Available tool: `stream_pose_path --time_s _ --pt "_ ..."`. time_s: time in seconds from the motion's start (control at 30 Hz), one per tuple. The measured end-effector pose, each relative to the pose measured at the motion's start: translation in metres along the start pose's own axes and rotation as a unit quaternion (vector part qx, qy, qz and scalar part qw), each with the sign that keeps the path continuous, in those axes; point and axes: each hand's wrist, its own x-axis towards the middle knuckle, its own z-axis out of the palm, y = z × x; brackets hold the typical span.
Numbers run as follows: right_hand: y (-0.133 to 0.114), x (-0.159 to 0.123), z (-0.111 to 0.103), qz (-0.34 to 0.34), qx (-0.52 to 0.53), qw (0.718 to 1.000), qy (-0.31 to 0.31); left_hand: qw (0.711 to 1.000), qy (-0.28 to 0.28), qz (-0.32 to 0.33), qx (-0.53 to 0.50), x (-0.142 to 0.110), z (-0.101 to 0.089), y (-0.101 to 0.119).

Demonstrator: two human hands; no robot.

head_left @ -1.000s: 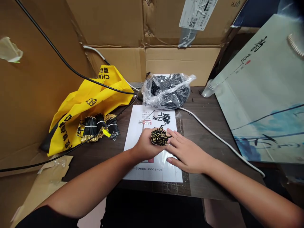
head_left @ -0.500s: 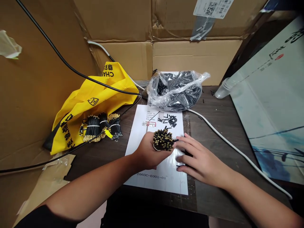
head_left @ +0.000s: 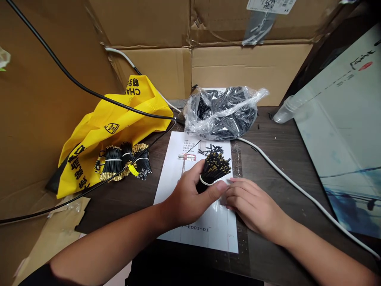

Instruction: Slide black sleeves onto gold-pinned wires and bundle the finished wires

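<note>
The left hand (head_left: 187, 198) is clenched around a bundle of black wires (head_left: 212, 169), gripping it just below a white band, with the thumb lying along its side. The bundle is tilted, and its gold-tipped ends fan out toward the upper right, above a printed paper sheet (head_left: 208, 240). The right hand (head_left: 253, 202) is open and relaxed, grasping nothing, with its fingers slightly curled on the sheet's right edge just beside the left thumb.

A small scatter of short black wire pieces (head_left: 212, 150) lies on the sheet above the bundle. Beyond it, a clear plastic bag of black wires (head_left: 222, 113) sits at the back of the dark wood surface (head_left: 279, 135). To the left, three tied bundles of gold-tipped wires (head_left: 123, 162), one with a yellow tag (head_left: 133, 171), lie against a crumpled yellow bag (head_left: 110, 139). A white cable (head_left: 285, 178) runs across the surface to the right, and a black cable (head_left: 74, 81) crosses the upper left. A clear plastic cup (head_left: 288, 109) lies on its side at the upper right, by a printed board (head_left: 342, 119). Cardboard boxes (head_left: 238, 71) wall the back.
</note>
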Motion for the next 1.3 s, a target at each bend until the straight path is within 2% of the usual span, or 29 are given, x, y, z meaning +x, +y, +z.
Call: stream_pose_path --time_s 0.13,0.23,0.33,0.5,0.63,1.03,1.3 --pt "0.006 -0.006 0.0 0.04 0.039 0.995 0.084 0.996 -0.073 -0.046 -0.037 -0.002 -0.003 -0.005" --pt "0.003 -0.005 -0.005 0.047 0.038 0.987 0.149 0.993 -0.081 -0.064 -0.051 0.0 -0.003 -0.005" --pt "-0.006 0.006 -0.018 0.063 0.03 0.983 0.172 0.992 -0.08 -0.078 -0.062 0.001 -0.003 -0.005" --pt "-0.017 0.035 -0.042 0.073 -0.046 0.986 0.143 0.991 -0.07 -0.07 -0.09 0.0 -0.005 -0.011" --pt "-0.017 0.05 -0.044 0.073 -0.085 0.983 0.144 0.993 -0.052 -0.072 -0.077 -0.001 -0.006 -0.015" --pt "-0.012 0.045 -0.037 0.056 -0.044 0.99 0.121 0.999 -0.017 0.005 0.032 0.003 -0.003 -0.013" --pt "-0.01 0.04 -0.031 0.042 -0.007 0.992 0.116 0.999 -0.013 0.025 0.04 0.004 -0.003 -0.018"
